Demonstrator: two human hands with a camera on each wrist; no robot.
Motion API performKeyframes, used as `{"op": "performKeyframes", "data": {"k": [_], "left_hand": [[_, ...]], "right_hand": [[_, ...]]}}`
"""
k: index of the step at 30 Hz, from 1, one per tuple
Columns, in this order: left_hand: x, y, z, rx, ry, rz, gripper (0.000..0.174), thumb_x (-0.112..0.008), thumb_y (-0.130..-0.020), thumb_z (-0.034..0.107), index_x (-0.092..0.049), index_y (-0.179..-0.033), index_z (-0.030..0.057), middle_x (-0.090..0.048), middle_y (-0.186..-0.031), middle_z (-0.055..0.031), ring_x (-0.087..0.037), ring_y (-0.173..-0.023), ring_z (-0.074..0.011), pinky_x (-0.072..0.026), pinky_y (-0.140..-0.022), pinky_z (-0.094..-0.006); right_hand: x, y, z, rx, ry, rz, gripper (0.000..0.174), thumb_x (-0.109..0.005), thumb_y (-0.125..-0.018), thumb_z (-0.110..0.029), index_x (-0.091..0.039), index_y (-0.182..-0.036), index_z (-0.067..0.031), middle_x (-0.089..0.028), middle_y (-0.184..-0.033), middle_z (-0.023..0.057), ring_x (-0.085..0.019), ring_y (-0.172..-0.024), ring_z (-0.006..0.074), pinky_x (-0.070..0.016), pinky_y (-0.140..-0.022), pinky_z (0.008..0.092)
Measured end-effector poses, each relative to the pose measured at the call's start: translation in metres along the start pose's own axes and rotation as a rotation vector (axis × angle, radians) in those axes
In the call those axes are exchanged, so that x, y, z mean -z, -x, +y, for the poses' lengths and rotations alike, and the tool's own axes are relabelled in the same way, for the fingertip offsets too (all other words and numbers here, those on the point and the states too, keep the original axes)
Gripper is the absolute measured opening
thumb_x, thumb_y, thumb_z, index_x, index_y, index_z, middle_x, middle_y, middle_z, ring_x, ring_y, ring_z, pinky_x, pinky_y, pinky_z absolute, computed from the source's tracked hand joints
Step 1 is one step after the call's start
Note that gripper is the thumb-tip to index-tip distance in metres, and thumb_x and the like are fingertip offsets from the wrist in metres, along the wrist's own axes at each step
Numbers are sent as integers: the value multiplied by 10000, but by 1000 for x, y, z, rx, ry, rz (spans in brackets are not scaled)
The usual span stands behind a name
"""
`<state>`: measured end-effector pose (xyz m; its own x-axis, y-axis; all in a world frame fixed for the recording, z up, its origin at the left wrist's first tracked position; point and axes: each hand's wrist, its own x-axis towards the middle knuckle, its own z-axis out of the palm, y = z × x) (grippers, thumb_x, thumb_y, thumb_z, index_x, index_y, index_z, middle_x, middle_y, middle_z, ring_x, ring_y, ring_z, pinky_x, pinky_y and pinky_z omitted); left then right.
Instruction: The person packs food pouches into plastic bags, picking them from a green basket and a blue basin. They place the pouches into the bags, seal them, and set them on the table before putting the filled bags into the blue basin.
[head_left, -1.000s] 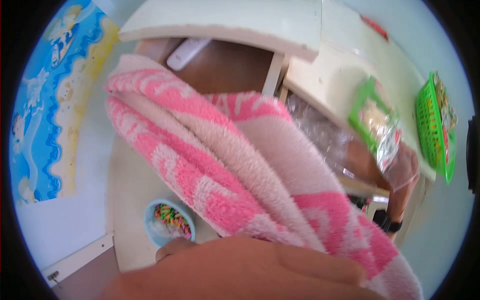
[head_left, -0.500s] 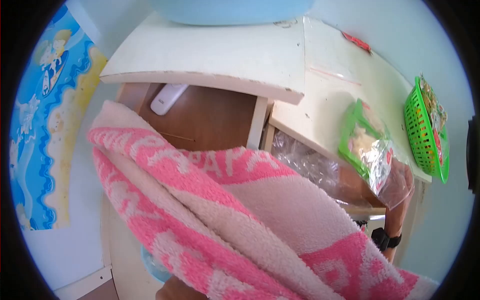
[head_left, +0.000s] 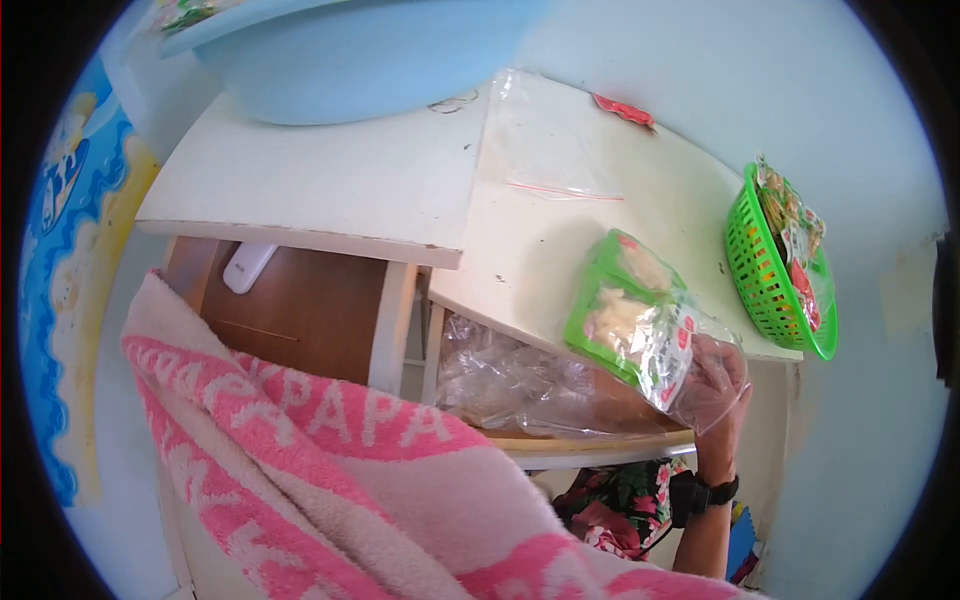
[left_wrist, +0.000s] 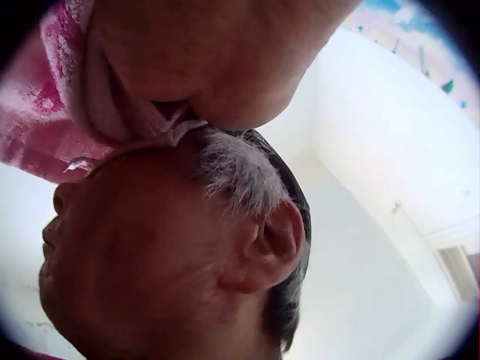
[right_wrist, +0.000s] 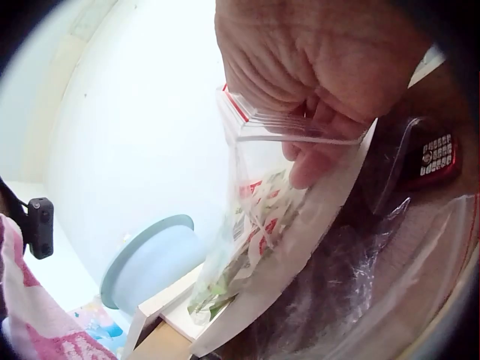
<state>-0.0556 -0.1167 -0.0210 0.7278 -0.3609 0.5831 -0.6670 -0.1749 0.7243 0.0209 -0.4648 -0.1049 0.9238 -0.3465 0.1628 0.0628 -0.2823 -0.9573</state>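
Observation:
A pink and white towel with lettering fills the lower left of the head view. In the left wrist view my left hand grips the towel against the forehead; its fingertips are hidden. My right hand holds the edge of a clear zip bag, which rests near the counter's front edge. Inside lie a green-edged pack and pale contents. In the right wrist view, the fingers of my right hand curl over the bag's red-striped opening.
A blue basin stands at the back left, a green basket at the right. The left open drawer holds a white device; the right one holds clear bags and a red phone. A flat bag lies behind.
The head view has shifted, bringing the basin into view and moving the drawers and counter left. The towel sits lower and farther left; the hand beneath it has left the head view.

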Motion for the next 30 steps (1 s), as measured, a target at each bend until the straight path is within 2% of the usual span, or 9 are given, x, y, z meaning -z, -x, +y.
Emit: {"op": "performKeyframes", "data": {"k": [1,4,6,7,11,15,19,23,30], "left_hand": [[0,-1,1,4,-9,-4,264,-575,-977,56,-667,-1213,-19,-692,-1088,-107,-673,-950,-229,-511,-805,-361],[-1,-7,0,16,-27,4,264,-573,-981,59,-665,-1216,-20,-692,-1092,-107,-674,-952,-229,-511,-805,-361],[-6,-12,3,5,-37,1,264,-571,-984,62,-663,-1218,-21,-691,-1095,-108,-674,-953,-229,-512,-806,-361],[-8,-15,6,6,-31,6,264,-571,-986,63,-662,-1219,-21,-691,-1097,-108,-674,-954,-229,-512,-806,-360],[-12,-21,-1,15,-34,-5,265,-568,-991,68,-659,-1223,-23,-691,-1103,-109,-675,-957,-229,-513,-807,-360],[-6,-22,7,3,-10,-26,265,-565,-997,73,-656,-1227,-25,-690,-1109,-110,-676,-960,-229,-514,-808,-359],[-3,-12,15,-1,15,-23,266,-563,-1003,78,-653,-1231,-26,-689,-1115,-111,-677,-963,-230,-515,-809,-359],[1,0,23,5,84,-11,267,-560,-1009,83,-650,-1235,-28,-689,-1121,-112,-678,-966,-230,-516,-810,-359],[11,17,35,-16,209,-11,269,-555,-1019,92,-644,-1242,-31,-687,-1131,-113,-679,-971,-230,-518,-812,-358]], "right_hand": [[7,3,4,443,658,-97,246,-668,-981,-162,-772,-1152,-18,-702,-1210,98,-692,-1061,178,-596,-805,306],[5,4,1,247,234,-115,263,-641,-996,-159,-769,-1165,-3,-667,-1257,111,-681,-1111,192,-612,-811,301],[1,3,-3,-47,-82,-46,273,-623,-1008,-159,-749,-1179,13,-666,-1278,114,-682,-1112,198,-621,-807,304],[0,4,-7,154,261,-87,265,-629,-1009,-164,-727,-1180,13,-703,-1255,121,-699,-1092,204,-618,-809,315],[-5,3,-10,21,-39,-49,249,-643,-1003,-168,-718,-1158,12,-724,-1242,124,-715,-1085,204,-616,-796,304],[-3,3,-9,-44,-81,-51,245,-643,-1005,-178,-722,-1158,-4,-720,-1251,117,-710,-1095,200,-613,-805,299],[-1,1,12,196,95,-36,238,-655,-998,-154,-728,-1163,2,-718,-1232,110,-705,-1071,198,-601,-810,301],[23,-12,50,-2,-75,31,220,-692,-960,-102,-744,-1145,6,-716,-1210,103,-699,-1022,190,-580,-847,301],[28,-20,59,17,13,-4,212,-657,-992,-102,-732,-1153,14,-715,-1207,123,-705,-1022,198,-585,-854,307]]}}
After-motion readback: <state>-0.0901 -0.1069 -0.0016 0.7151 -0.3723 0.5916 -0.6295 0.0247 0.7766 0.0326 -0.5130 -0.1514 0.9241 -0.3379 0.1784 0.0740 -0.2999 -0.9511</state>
